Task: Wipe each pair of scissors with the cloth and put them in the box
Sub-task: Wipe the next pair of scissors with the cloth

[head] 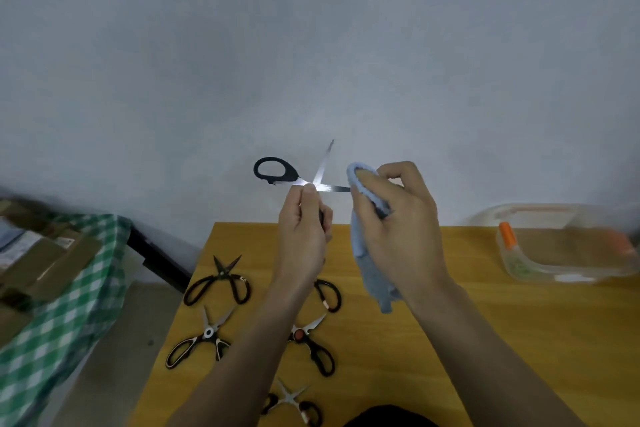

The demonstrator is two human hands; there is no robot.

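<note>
My left hand (304,236) holds a pair of black-handled scissors (277,172) up in front of the wall, blades spread apart. My right hand (394,218) grips a light blue cloth (367,253) and pinches it around the tip of the lower blade. The other blade points up and to the right. Several more scissors lie on the yellow wooden table (485,340): a black pair (221,282), a steel pair with black-and-white handles (202,340), one with a red pivot (311,343), one partly hidden under my left wrist (329,295), one at the near edge (294,406). A clear plastic box (561,246) stands at the far right.
The box has an orange clip (506,234) on its rim. Left of the table is a surface with a green checked cloth (69,305) and cardboard boxes (41,253) on it. A plain grey wall (311,45) fills the background.
</note>
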